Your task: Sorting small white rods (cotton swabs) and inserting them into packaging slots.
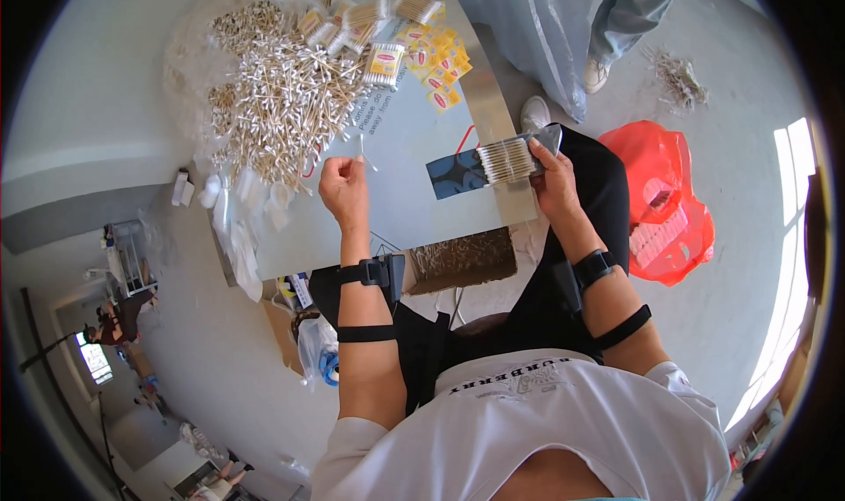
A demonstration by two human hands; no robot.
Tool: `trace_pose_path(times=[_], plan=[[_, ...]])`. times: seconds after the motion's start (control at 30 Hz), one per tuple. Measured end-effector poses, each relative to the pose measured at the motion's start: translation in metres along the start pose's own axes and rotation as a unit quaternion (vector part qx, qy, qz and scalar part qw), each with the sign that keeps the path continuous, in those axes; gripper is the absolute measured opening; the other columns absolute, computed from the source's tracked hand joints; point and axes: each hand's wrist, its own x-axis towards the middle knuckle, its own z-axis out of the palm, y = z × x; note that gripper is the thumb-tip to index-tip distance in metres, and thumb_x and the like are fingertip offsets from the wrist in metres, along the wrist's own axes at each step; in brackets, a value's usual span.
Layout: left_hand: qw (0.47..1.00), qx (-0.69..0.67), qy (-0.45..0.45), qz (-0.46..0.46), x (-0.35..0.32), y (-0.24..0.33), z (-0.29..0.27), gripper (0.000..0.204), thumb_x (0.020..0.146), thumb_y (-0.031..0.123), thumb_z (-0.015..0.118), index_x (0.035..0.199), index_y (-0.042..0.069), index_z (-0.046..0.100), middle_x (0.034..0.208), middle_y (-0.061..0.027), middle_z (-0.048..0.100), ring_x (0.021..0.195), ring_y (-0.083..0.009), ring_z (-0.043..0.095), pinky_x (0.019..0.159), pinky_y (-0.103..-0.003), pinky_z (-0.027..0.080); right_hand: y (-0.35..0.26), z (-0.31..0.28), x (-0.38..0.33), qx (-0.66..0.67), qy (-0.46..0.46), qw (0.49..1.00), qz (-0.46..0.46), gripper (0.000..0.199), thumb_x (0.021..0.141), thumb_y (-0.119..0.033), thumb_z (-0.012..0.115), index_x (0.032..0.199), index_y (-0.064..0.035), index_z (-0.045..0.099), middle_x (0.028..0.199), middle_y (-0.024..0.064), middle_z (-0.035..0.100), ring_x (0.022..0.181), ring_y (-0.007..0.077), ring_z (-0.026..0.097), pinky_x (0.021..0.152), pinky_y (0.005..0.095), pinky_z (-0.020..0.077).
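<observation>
My left hand (pixel 345 186) is closed in a pinch above the table, with a cotton swab (pixel 368 156) showing at its fingertips. My right hand (pixel 556 182), near the table's right edge, grips a row of cotton swabs (pixel 506 161) lying side by side. A greyish, shiny piece (pixel 547 138) shows beside its thumb; I cannot make out what it is. Partly under the row lies a dark glossy rectangle (pixel 453 176). Just beyond my left hand spreads a large heap of loose cotton swabs (pixel 286 92).
Filled packs of swabs (pixel 384 65) and yellow printed cards (pixel 440 65) lie at the far side of the grey table (pixel 400 211). Clear plastic bags (pixel 238 246) hang over its left edge. A cardboard box (pixel 466 263) stands below; a red bag (pixel 656 202) lies rightward. Another person's leg (pixel 629 17) shows.
</observation>
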Motion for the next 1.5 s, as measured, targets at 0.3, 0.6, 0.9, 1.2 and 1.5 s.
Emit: trace_pose_path(times=[0.3,0.6,0.9,1.2,1.5], plan=[[0.955,0.272,-0.114,-0.005,0.011,0.018,0.012,0.017,0.08,0.017,0.068,0.082,0.004,0.057,0.081,-0.0128,0.059,0.081,-0.0355,0.059,0.071,-0.045,0.048,0.007,0.005,0.003,-0.01,-0.005,1.0,0.001,0.017,0.087,-0.021,0.069,0.093,-0.0063,0.062,0.082,0.0013,0.066,0.062,0.0098,0.059,0.054,0.0226,0.043],[0.958,0.06,-0.273,0.056,-0.056,0.014,-0.032,0.014,0.074,0.01,0.072,0.072,0.002,0.06,0.068,-0.0099,0.057,0.063,-0.0255,0.059,0.059,-0.036,0.047,-0.003,0.003,-0.004,-0.003,0.011,1.0,-0.01,0.016,0.087,-0.021,0.07,0.091,-0.0074,0.062,0.078,-0.0011,0.065,0.058,0.0066,0.055,0.048,0.0192,0.0367],[0.96,0.264,0.049,-0.079,0.063,-0.001,0.025,0.03,0.074,0.029,0.074,0.075,0.0,0.065,0.069,-0.0147,0.065,0.062,-0.0355,0.06,0.059,-0.042,0.047,0.002,-0.009,0.004,0.007,0.006,1.0,0.008,0.019,0.091,-0.023,0.064,0.096,-0.0046,0.063,0.088,0.0048,0.069,0.072,0.0149,0.065,0.063,0.0262,0.0511],[0.983,-0.116,-0.079,-0.117,0.021,-0.007,-0.021,0.014,0.083,0.008,0.066,0.073,-0.001,0.063,0.059,0.0037,0.05,0.055,-0.0051,0.039,0.05,-0.024,0.034,0.0,0.011,-0.005,0.005,0.046,0.999,0.0,0.019,0.089,-0.022,0.066,0.094,-0.0047,0.062,0.081,0.0024,0.066,0.061,0.0104,0.06,0.051,0.0216,0.0437],[0.906,-0.032,-0.412,-0.095,-0.032,0.011,-0.058,0.01,0.082,0.008,0.069,0.083,-0.002,0.067,0.064,0.0013,0.058,0.061,-0.0071,0.052,0.057,-0.028,0.044,0.002,-0.001,-0.001,0.018,0.015,1.0,0.002,0.017,0.09,-0.021,0.065,0.095,-0.0047,0.062,0.081,0.0024,0.066,0.061,0.0104,0.058,0.051,0.0208,0.0425]])
